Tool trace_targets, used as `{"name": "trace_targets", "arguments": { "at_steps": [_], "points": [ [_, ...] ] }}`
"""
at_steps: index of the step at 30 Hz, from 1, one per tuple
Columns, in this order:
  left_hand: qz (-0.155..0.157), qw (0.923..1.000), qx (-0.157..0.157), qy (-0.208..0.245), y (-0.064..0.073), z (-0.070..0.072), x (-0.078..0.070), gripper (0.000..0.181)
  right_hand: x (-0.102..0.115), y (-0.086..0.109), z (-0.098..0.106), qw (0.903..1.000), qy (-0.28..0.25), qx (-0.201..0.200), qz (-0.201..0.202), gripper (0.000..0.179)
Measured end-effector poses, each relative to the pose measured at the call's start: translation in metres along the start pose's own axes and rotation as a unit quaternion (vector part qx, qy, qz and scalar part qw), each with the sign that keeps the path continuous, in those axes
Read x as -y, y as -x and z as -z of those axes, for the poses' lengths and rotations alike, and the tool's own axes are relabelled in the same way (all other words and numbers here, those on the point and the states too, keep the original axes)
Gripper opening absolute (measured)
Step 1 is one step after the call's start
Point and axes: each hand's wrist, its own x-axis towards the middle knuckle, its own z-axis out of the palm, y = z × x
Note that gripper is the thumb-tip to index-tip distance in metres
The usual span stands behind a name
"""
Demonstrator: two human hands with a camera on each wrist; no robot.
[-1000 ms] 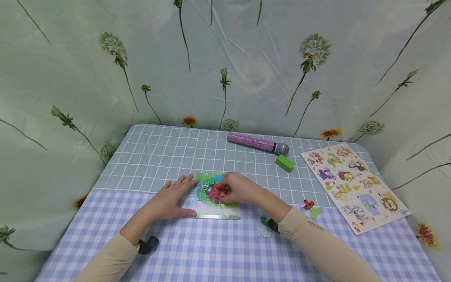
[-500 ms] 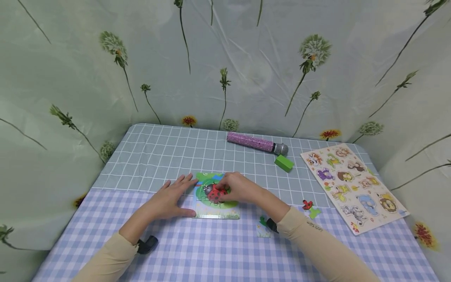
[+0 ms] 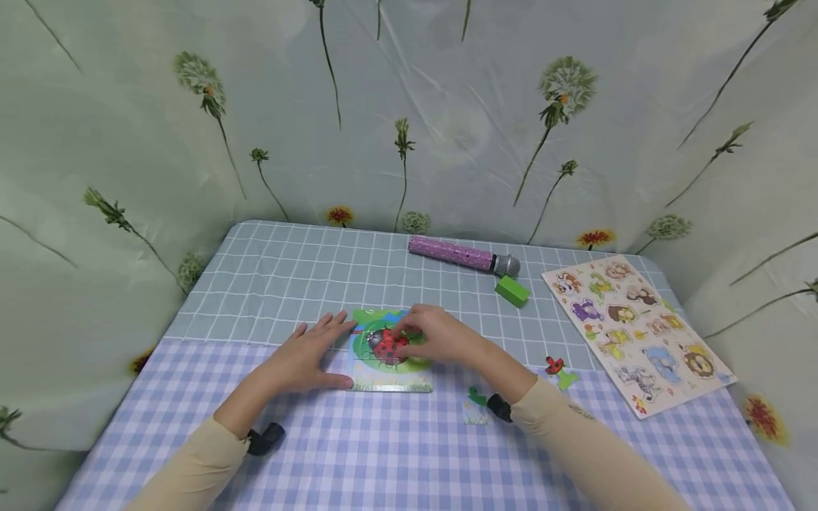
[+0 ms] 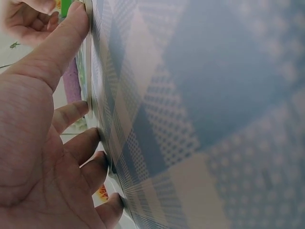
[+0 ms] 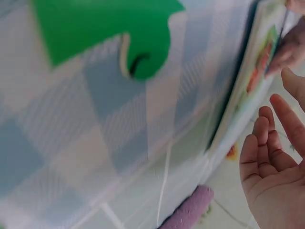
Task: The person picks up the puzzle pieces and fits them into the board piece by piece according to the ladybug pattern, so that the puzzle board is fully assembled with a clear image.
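A square ladybug jigsaw puzzle [image 3: 383,380] lies on the checked cloth at the middle of the table. My left hand [image 3: 303,365] rests at its left side, fingers spread, with the thumb touching the board's edge in the left wrist view. Over the right part of the ladybug is my right hand [image 3: 444,337], thumb and forefinger apart. Nothing shows between its fingers [image 5: 286,119] in the right wrist view. Part of the picture is hidden behind that hand. A loose puzzle piece [image 3: 475,413] with green and pale blue lies near the right wrist, and red-and-green pieces [image 3: 566,380] lie farther right.
Behind the puzzle lie a purple glittery microphone [image 3: 454,253] and a green block [image 3: 513,291]. An animal puzzle board [image 3: 639,333] lies at the right. A curtain printed with dandelions [image 3: 473,128] hangs round the table's back and sides.
My right thumb and forefinger have parted and lifted slightly from the ladybug picture. The left hand stays at the puzzle's left side. The head view has shifted slightly.
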Motion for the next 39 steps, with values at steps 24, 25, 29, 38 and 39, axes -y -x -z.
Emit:
{"name": "trace_targets", "arguments": {
  "at_steps": [24, 25, 29, 38, 39],
  "points": [
    [0.005, 1.0, -0.007, -0.005, 0.001, 0.0, -0.001, 0.108, -0.054, 0.133, 0.045, 0.9846, -0.039, -0.098, -0.14, 0.045],
    [0.005, 1.0, -0.007, -0.004, 0.001, 0.0, -0.001, 0.108, -0.056, 0.138, 0.046, 0.9834, -0.039, -0.103, -0.145, 0.045],
    [0.006, 1.0, -0.006, -0.005, 0.001, -0.001, -0.001, 0.108, -0.062, 0.155, 0.05, 0.9779, -0.037, -0.12, -0.167, 0.046],
    [0.0, 0.9999, -0.013, -0.005, 0.001, 0.001, -0.004, 0.108, -0.071, 0.189, 0.06, 0.9667, -0.048, -0.118, -0.222, 0.056],
    [0.0, 0.9999, -0.013, -0.004, 0.001, 0.001, -0.004, 0.108, -0.072, 0.192, 0.06, 0.9652, -0.044, -0.117, -0.23, 0.057]
  ]
}}
